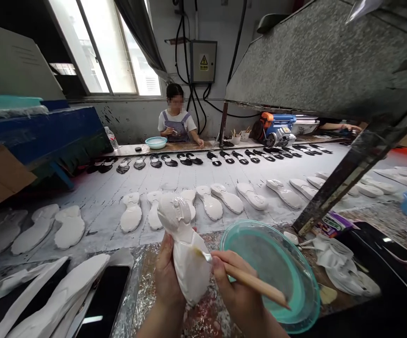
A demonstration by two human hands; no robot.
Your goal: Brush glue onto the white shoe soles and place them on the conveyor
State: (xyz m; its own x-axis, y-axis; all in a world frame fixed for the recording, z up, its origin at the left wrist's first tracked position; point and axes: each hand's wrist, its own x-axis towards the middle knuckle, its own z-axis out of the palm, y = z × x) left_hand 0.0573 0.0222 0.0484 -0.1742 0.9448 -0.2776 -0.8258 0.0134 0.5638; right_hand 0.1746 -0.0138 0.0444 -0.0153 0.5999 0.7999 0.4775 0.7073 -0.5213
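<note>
My left hand [168,272] is closed around a white shoe sole [191,267], held tilted above the plastic-covered bench. The sole's surface looks wet and glossy. In my right hand [236,286] is a brush [256,284] with a wooden handle, gripped between thumb and fingers. Its bristle end touches the sole's face, where a yellowish patch shows. Just to the right, partly behind my right hand, sits a teal bowl [311,300] with a pale inside.
Beyond my hands a long white belt [101,188] carries rows of white soles [208,203] and black soles [156,161]. A co-worker [178,122] sits across it. A slanted metal post [347,169] rises at right. Phones [104,300] and a cloth [342,265] lie nearby.
</note>
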